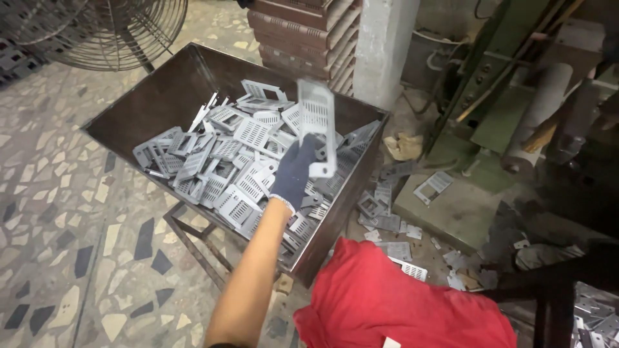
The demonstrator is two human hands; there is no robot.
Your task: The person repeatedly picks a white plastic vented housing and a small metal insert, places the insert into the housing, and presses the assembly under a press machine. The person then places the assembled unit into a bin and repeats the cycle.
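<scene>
Perforated metal plate is pinched upright in the gloved left hand above the steel bin heaped with similar plates, seemingly mid-transfer; next it needs a steady carry clear of the bin's rim

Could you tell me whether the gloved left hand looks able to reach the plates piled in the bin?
Probably yes: the left hand holds one plate directly above the open bin, with nothing covering the pile.

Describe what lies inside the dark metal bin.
The bin holds a heap of grey perforated metal plates. The gloved hand lifts one plate. The bin's bottom is covered.
</scene>
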